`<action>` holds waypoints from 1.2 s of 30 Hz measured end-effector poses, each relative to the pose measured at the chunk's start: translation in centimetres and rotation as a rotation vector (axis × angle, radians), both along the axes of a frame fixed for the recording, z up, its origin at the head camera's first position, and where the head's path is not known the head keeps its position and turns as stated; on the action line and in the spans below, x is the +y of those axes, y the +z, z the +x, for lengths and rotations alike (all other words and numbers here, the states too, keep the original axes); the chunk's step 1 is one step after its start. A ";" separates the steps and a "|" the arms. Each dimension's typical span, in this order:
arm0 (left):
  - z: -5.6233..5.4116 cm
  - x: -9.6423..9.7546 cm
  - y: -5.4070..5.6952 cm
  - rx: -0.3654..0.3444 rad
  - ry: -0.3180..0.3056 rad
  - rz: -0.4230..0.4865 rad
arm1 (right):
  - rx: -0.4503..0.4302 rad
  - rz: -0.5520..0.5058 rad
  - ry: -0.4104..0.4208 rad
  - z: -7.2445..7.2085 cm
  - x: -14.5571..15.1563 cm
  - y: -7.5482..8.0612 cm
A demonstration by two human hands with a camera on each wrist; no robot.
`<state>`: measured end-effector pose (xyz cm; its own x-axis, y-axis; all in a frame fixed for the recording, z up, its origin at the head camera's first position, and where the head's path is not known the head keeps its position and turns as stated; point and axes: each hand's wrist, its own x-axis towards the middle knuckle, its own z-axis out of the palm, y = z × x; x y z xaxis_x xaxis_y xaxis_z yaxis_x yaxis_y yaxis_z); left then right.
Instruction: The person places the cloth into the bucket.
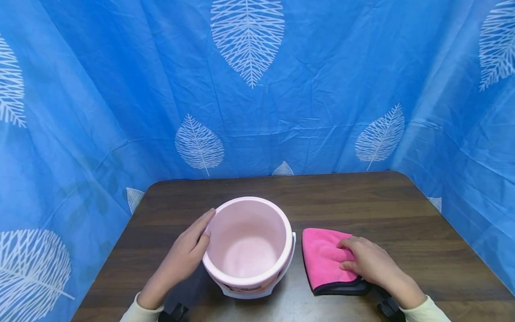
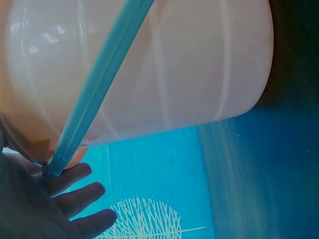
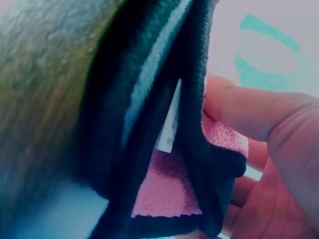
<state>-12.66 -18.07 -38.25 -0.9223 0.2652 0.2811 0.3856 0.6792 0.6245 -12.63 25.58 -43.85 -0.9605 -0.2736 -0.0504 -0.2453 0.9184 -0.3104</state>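
While the left hand (image 1: 183,252) touches the pale pink bucket (image 1: 242,281) at its left rim, the right hand (image 1: 368,261) is placed on the pink cloth (image 1: 322,257). The left fingers are rather straight and do not clench; they lie along the outer side, with the thumb near the rim. The right hand grasps the cloth: in the right wrist view, the thumb is on one side of the fabric and the other fingers are behind it. So the bucket stands just to the right of the left hand, and the cloth extends to the left from under the right hand.

The cloth is folded, has a black border (image 1: 335,289), and shows a white label (image 3: 169,129) between its layers. It lies near the bucket, but apart from it. The bucket stands upright, and its handle (image 2: 104,79) crosses the outer wall slantwise. Both things are on the dark wooden table (image 1: 354,201). Behind it hangs a blue curtain (image 1: 318,89) with white leaf patterns (image 1: 248,40).
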 end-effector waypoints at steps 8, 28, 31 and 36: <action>-0.1 0.0 -0.1 -0.024 -0.002 0.025 | 0.071 0.001 0.027 0.0 -0.1 -0.1; -0.3 0.1 -0.3 -0.023 -0.030 0.083 | 0.093 -0.009 0.033 0.3 -0.1 0.3; -0.3 0.1 -0.3 -0.035 -0.035 0.095 | 0.111 -0.019 0.044 0.4 0.0 0.5; -0.3 0.1 -0.5 -0.060 -0.036 0.113 | 0.142 -0.025 0.054 0.5 -0.1 0.9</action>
<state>-13.00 -17.96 -38.76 -0.9290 0.2680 0.2553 0.3677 0.5896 0.7191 -12.18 25.50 -42.99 -0.9413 -0.3247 0.0923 -0.3374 0.8949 -0.2921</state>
